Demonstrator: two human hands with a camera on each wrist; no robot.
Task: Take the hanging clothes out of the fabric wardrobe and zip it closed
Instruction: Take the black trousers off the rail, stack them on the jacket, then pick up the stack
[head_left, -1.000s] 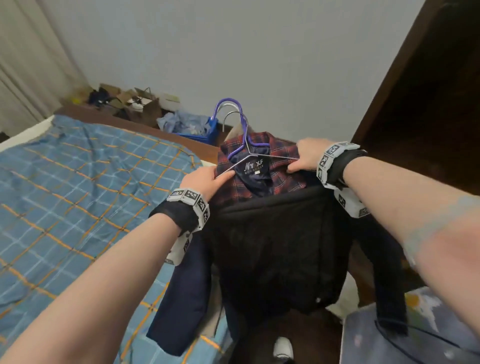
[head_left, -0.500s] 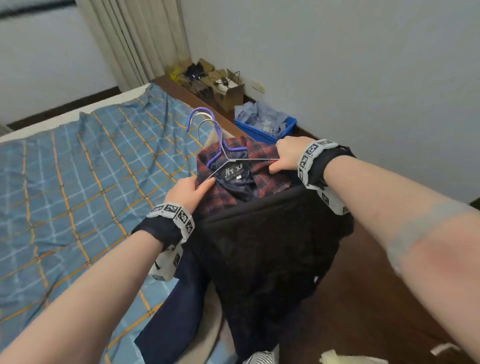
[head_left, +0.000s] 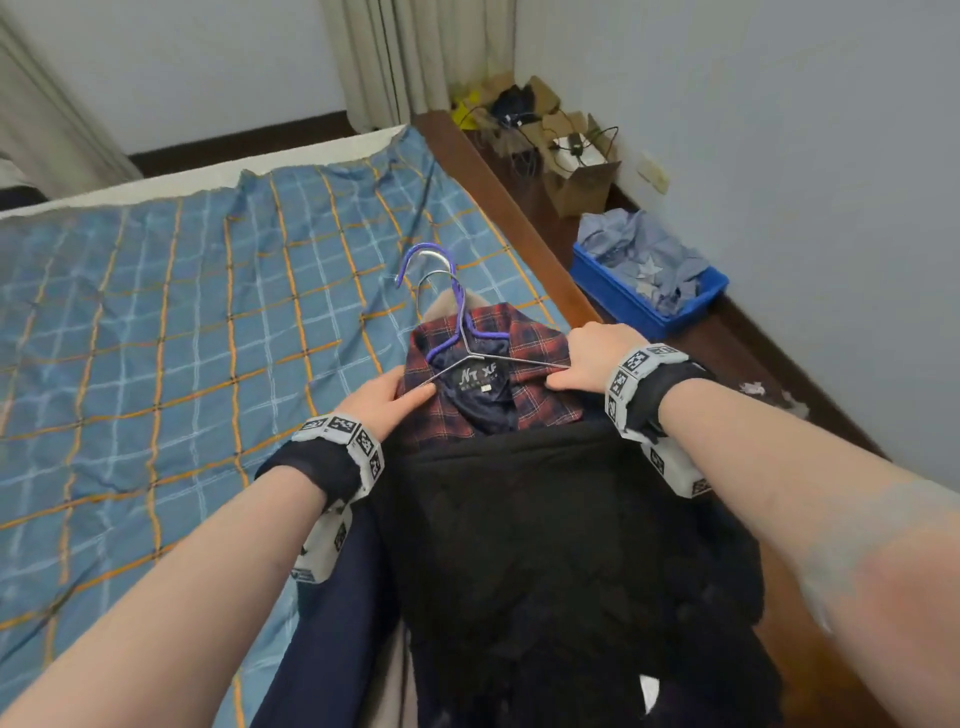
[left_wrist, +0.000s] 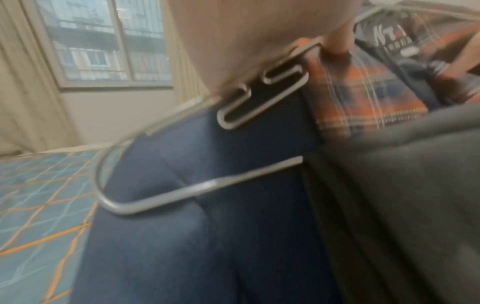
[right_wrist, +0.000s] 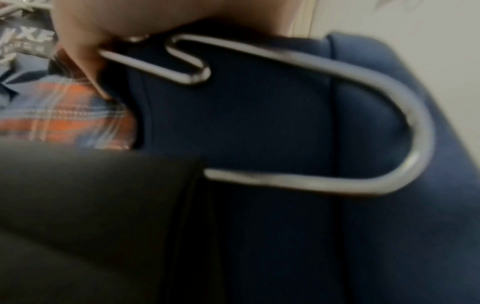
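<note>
A bundle of clothes (head_left: 519, 519) on hangers is held up in front of me: a red plaid collar (head_left: 540, 400) with a navy lining, a black garment draped over the front, and navy sleeves at the sides. The purple and silver hanger hooks (head_left: 434, 270) point away over the bed's edge. My left hand (head_left: 410, 389) grips the left shoulder of the metal hanger (left_wrist: 145, 197), with the thumb on the wire. At the other shoulder my right hand (head_left: 566, 369) pinches the wire hanger (right_wrist: 389, 123). The fabric wardrobe is out of view.
A bed with a blue checked sheet (head_left: 182, 338) fills the left. Along the right wall, on the wooden floor, stand a blue bin (head_left: 691, 306) of clothes and cardboard boxes (head_left: 576, 182) with cables. Curtains (head_left: 415, 52) hang at the far corner.
My view and the clothes bundle have swung left, from the dark opening on the right toward the bed. Both hands keep the same hold on the hangers.
</note>
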